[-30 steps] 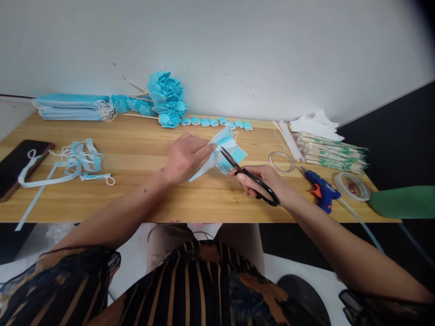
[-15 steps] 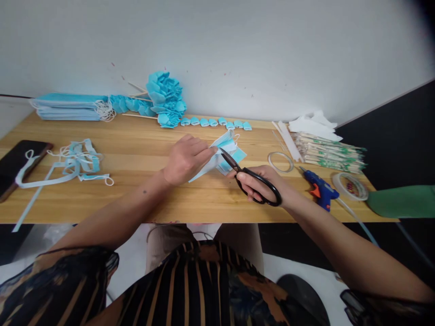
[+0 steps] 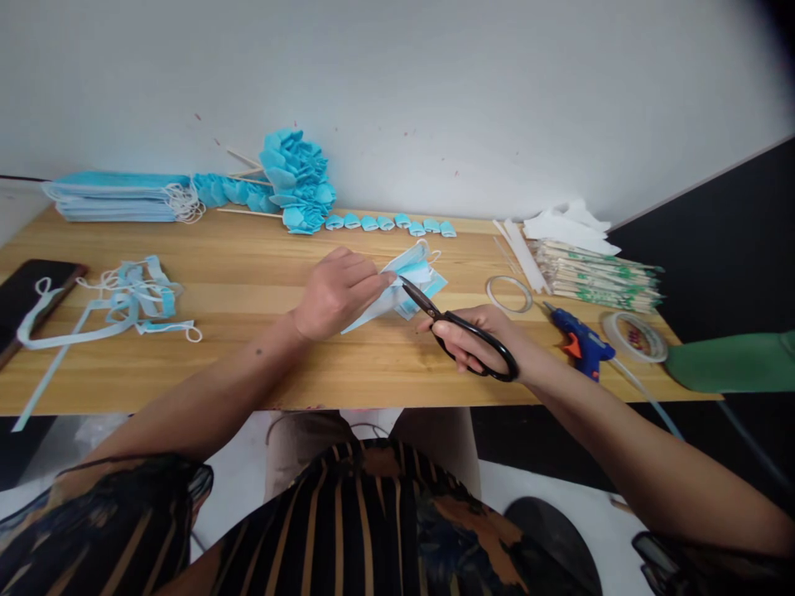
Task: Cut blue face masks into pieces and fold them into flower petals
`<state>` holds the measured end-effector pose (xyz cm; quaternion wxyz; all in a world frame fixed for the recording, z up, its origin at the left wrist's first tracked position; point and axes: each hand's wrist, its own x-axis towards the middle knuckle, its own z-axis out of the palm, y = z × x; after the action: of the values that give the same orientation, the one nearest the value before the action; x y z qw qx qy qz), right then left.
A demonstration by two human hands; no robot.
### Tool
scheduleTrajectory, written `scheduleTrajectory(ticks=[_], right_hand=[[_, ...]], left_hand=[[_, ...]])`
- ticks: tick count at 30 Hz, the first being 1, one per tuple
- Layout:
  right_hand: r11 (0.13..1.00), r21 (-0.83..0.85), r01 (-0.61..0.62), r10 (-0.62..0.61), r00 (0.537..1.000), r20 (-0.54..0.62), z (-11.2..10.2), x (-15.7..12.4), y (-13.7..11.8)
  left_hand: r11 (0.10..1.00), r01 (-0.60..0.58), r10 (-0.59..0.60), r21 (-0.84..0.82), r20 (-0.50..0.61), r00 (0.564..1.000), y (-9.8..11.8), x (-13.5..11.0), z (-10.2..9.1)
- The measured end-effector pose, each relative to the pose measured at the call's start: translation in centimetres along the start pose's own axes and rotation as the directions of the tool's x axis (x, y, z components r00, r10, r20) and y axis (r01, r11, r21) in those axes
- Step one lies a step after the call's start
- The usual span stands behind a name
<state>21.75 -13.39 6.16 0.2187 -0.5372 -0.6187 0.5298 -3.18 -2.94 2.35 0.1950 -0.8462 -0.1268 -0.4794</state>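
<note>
Pinched in my left hand [image 3: 340, 294] is a blue and white face mask [image 3: 373, 308], partly opened out, with an ear loop showing at its far end. My right hand [image 3: 475, 335] grips black-handled scissors [image 3: 421, 298], fingers through the loops. The blades point left and lie together at the mask, with their tips next to my left fingertips. Under the held mask, another light-blue mask piece [image 3: 435, 288] rests on the table. Behind my hands runs a row of small folded blue pieces [image 3: 385, 223].
Blue petal flowers [image 3: 298, 178] on sticks and a mask stack [image 3: 118, 199] stand at the back left. Cut mask strips [image 3: 133, 294] and a phone [image 3: 37, 290] lie left. On the right are a glue gun [image 3: 580, 343], tape roll [image 3: 634, 338], wrapped sticks [image 3: 599, 273] and green bottle [image 3: 733, 362].
The scissors have closed, their handle loops drawing together. The whole view has shifted slightly; my left hand keeps its hold on the mask.
</note>
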Motion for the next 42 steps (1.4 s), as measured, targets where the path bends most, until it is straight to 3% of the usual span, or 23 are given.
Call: scheduleTrajectory(ticks=[16,27,33,39,42], right_hand=[[0.992,0.035,0.122,-0.125,0.987,0.1,-0.4,-0.3,0.6],[0.993,0.106,0.049,-0.062,0.99,0.125,-0.6,-0.5,0.3],[0.989,0.134,0.056,-0.075,0.988,0.138,-0.4,-0.7,0.0],[0.995,0.097,0.031,-0.043,0.992,0.122,-0.6,-0.9,0.3],[0.998,0.065,-0.005,-0.003,0.992,0.125,-0.9,-1.1,0.4]], left_hand=[[0.995,-0.021,0.016,-0.095,-0.055,0.998,-0.1,0.1,0.0],[0.994,0.048,-0.04,-0.099,0.087,0.995,-0.1,-1.0,0.3],[0.987,0.1,-0.097,-0.124,0.027,0.995,0.0,-1.1,0.6],[0.979,0.041,-0.054,-0.201,-0.061,0.997,0.0,-0.8,0.5],[0.971,0.049,-0.062,-0.234,-0.052,0.997,0.0,-0.8,0.5]])
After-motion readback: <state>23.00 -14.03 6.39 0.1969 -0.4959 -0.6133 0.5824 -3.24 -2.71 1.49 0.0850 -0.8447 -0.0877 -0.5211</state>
